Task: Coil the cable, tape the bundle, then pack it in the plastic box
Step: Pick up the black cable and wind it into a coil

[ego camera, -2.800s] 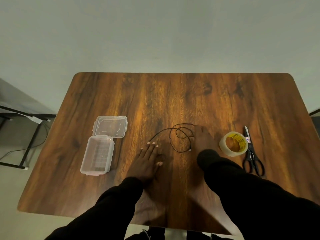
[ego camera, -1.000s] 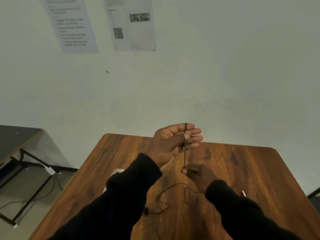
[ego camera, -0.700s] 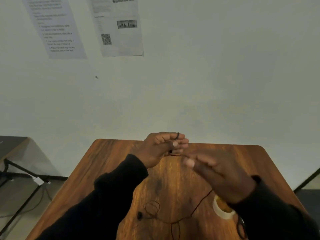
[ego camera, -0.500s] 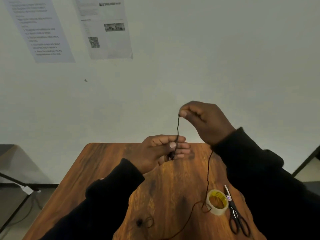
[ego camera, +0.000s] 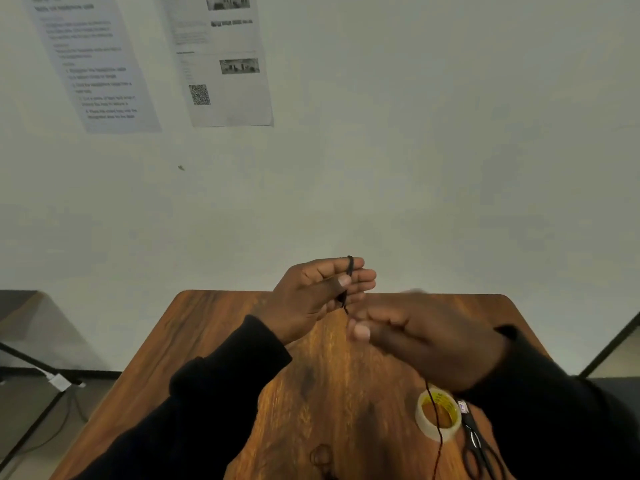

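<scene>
- The cable is a thin black cord, wrapped over the fingers of the left hand, which is raised above the far part of the table; a loop shows over the top of the index finger, and the strand runs down the palm side.
- The left hand is held half open, fingers straight and pressed together, with the thumb clamping the cord against them — it serves as the spool.
- From there the cord drops to the right hand, which is motion-blurred; its fingers look loosely extended and it seems to guide the strand, but whether it pinches the cord cannot be told.
- Below the right hand the free length hangs down across the tape roll and runs off the bottom edge of the view, so much cable looks uncoiled.
- Judged from this, coiling is only in its first turns (a wrap or two at most).
- The tape roll lies flat on the table with the scissors just beside it — neither is being handled, so taping is not yet begun.
- The plastic box is not in view; packing is left.
</scene>
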